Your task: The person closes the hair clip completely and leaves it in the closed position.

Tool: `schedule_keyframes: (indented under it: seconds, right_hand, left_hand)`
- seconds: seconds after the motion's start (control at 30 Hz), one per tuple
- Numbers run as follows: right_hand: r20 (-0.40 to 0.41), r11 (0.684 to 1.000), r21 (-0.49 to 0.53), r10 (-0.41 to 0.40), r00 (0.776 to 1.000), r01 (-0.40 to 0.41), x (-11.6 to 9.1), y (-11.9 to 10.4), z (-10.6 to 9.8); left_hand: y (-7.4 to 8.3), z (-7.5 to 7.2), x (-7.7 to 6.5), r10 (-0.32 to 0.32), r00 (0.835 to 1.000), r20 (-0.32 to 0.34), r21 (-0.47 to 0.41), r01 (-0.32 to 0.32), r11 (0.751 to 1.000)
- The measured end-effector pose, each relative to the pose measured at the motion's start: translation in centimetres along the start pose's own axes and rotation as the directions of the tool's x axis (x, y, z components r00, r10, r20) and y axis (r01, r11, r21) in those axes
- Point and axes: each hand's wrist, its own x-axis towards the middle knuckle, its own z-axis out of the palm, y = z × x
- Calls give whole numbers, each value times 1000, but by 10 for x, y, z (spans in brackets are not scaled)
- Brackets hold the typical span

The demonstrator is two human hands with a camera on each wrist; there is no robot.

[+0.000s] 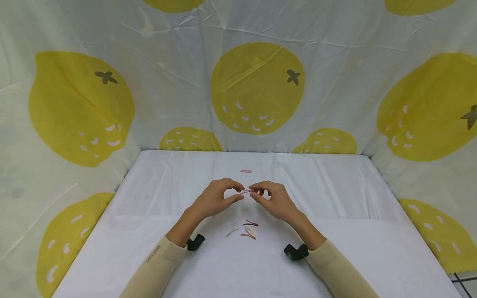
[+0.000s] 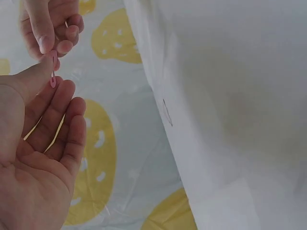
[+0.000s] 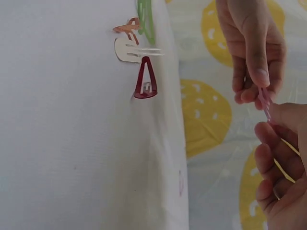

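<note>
Clip (image 1: pixel 246 191), thin and pink, was above the desk (image 1: pixel 372 248) between your hands, your left hand (image 1: pixel 214 198) pinching one end and your right hand (image 1: pixel 276 200) the other. A light, even pinch probably served you best, since so slim a piece could twist or spring loose. The views did not show whether it was snapped. Another pink clip (image 1: pixel 246 171) lay beyond; the red clip (image 3: pixel 152 76), cream clip (image 3: pixel 125 50), orange clip (image 3: pixel 127 28) and green clip (image 3: pixel 148 24) lay nearer you.

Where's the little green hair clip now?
In the head view, the green clip lies on the white cloth, just left of the cream clip.
</note>
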Motion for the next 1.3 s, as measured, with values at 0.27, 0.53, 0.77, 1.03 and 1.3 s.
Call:
schedule_keyframes:
  seconds: [0.27, 0.53, 0.77, 1.03, 1.3]
  right_hand:
    - [-64, 1000, -2, -23, 998, 23, 11, -5, -7]
    - [-115, 1000, -12, -16, 993, 15, 22, -5, -12]
    - [-152, 1000, 2, -18, 988, 19, 26, 2, -9]
    - [-161, 1000, -1, 1, 987, -1, 28, 6, -3]
    - [-174, 999, 32, 21, 985, -15, 31, 8, -5]
  left_hand:
    - [3, -9, 9, 44, 999, -10, 9, -44, 999]
    - [3, -10, 22, 53, 996, -74, 23, -51, 998]
    - [-4, -6, 29, 90, 986, -140, 17, -88, 996]
    - [-15, 1, 29, 118, 966, -229, 22, -116, 993]
    - [-18, 1, 30, 131, 958, -255, 25, -129, 991]
